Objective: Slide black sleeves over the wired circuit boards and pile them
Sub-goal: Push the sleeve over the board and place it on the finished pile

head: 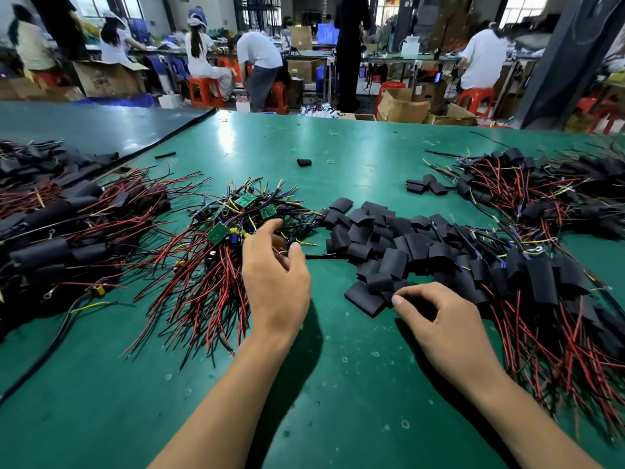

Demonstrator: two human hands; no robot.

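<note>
A tangle of bare green circuit boards [244,200] with red and black wires lies at centre left on the green table [338,384]. My left hand [275,282] reaches into its right edge, fingers curled loosely among the wires; whether it holds one I cannot tell. To the right spreads a heap of flat black sleeves [378,242]. My right hand [446,319] is at the heap's near edge, thumb and fingers pinching a black sleeve [399,292]. Sleeved boards with wires are piled at the near right [541,282].
More sleeved, wired boards lie in piles at far left [50,238] and far right [527,191]. One loose sleeve [303,162] sits mid-table. Beyond the table's far edge, people work at benches among cardboard boxes [402,106] and red stools.
</note>
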